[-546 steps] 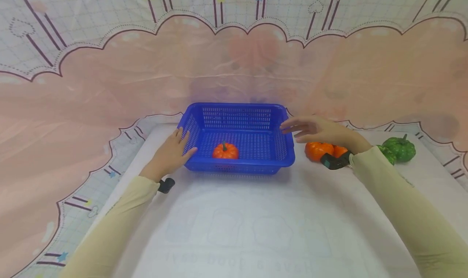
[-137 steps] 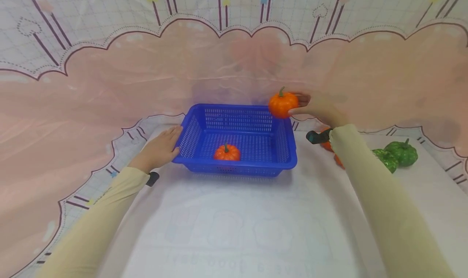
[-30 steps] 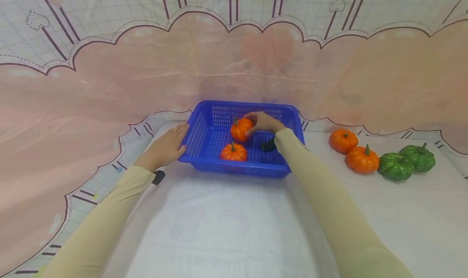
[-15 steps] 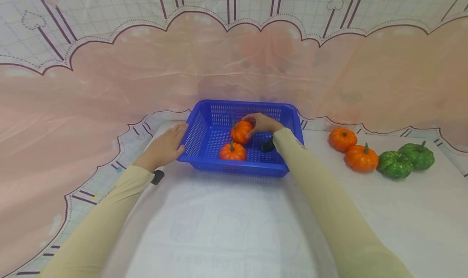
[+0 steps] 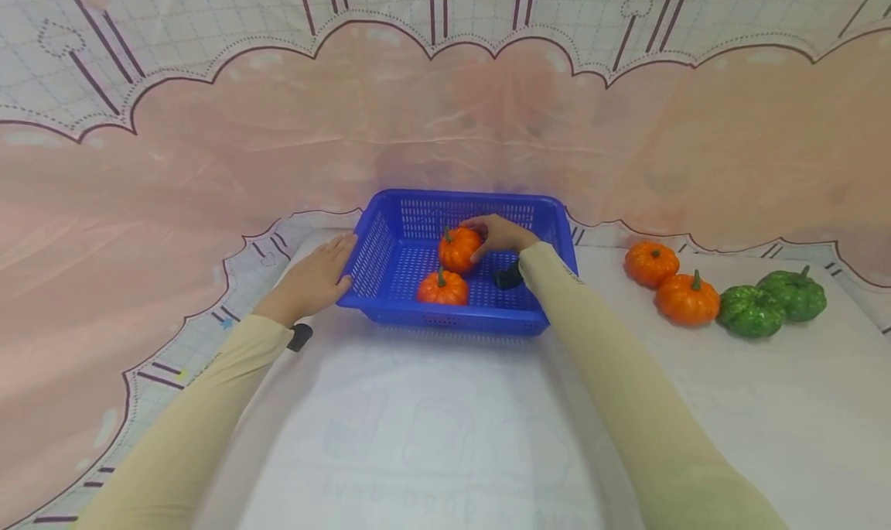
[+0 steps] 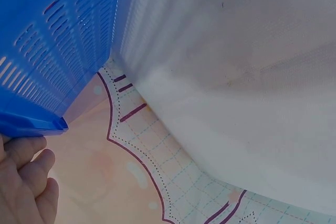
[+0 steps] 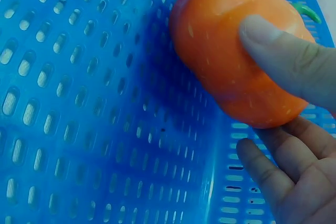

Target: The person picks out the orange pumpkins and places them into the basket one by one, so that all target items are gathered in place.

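Inside a blue plastic basket (image 5: 455,321), my right hand (image 5: 504,234) grips a small orange pumpkin (image 5: 459,250) with a green stem. In the right wrist view the thumb lies across the pumpkin (image 6: 52,3)'s side of the basket wall is not visible, but the fingers (image 7: 268,174) curl beneath the fruit. Just in front of it, a second orange pumpkin (image 5: 442,288) sits on the basket floor. My left hand (image 5: 309,282) rests at the basket's left rim with its fingers extended; the left wrist view shows fingertips touching that rim.
To the basket's right, two orange pumpkins (image 5: 687,299) and two green pumpkins (image 5: 752,311) stand close together on the white tabletop (image 5: 418,422). A patterned cloth (image 5: 487,128) hangs behind the basket.
Several seconds ago my right hand held the pumpkin above the basket's back right corner; it has since lowered it inside. Over the last second both hands have barely moved.
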`<state>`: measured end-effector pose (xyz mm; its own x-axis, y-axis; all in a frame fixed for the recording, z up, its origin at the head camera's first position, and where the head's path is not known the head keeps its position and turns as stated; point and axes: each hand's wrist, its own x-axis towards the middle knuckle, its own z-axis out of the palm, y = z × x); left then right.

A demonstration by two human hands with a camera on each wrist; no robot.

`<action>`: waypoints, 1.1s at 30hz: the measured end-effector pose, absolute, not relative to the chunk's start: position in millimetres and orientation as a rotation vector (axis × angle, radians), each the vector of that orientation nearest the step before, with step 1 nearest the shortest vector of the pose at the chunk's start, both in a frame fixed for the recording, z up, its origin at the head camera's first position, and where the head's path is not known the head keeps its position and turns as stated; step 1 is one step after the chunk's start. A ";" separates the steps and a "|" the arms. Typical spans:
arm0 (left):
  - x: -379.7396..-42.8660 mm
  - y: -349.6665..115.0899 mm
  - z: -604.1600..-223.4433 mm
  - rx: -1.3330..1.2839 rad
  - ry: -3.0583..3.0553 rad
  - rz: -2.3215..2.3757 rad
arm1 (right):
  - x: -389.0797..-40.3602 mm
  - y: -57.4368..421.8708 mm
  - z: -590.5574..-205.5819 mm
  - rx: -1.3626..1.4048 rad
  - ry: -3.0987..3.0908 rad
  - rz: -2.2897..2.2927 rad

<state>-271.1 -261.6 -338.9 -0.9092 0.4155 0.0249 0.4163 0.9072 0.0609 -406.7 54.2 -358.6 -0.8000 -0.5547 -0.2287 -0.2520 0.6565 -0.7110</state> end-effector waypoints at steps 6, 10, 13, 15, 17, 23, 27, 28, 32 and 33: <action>-271.3 -262.1 -338.8 -0.668 -3.057 -0.088 | -404.9 54.3 -357.5 -0.629 2.475 -0.960; -270.6 -262.3 -338.7 -0.667 -3.060 -0.096 | -404.6 53.5 -358.6 -0.570 2.478 -0.994; -270.3 -262.8 -339.1 -0.666 -3.059 -0.109 | -405.0 52.8 -359.6 -0.540 2.480 -1.006; -270.2 -263.0 -339.6 -0.665 -3.057 -0.112 | -405.5 52.4 -360.2 -0.534 2.483 -1.007; -270.2 -263.0 -339.9 -0.661 -3.059 -0.113 | -405.8 52.2 -360.4 -0.532 2.487 -1.006; -269.2 -263.1 -339.7 -0.656 -3.065 -0.120 | -405.7 52.2 -360.7 -0.544 2.492 -0.993; -267.8 -262.9 -338.9 -0.661 -3.058 -0.123 | -405.2 52.6 -361.3 -0.561 2.495 -0.993; -267.5 -262.9 -338.7 -0.664 -3.056 -0.123 | -405.2 52.7 -361.6 -0.567 2.495 -0.992; -266.8 -262.5 -338.4 -0.670 -3.053 -0.120 | -405.1 52.8 -362.1 -0.567 2.488 -1.002; -266.8 -262.5 -338.5 -0.671 -3.053 -0.119 | -405.2 52.8 -362.0 -0.563 2.486 -1.005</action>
<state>-266.8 -262.5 -338.5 -0.9078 0.4184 0.0294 0.4194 0.9050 0.0715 -405.2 52.8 -362.0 -0.8392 -0.5017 -0.2101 -0.2145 0.6603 -0.7197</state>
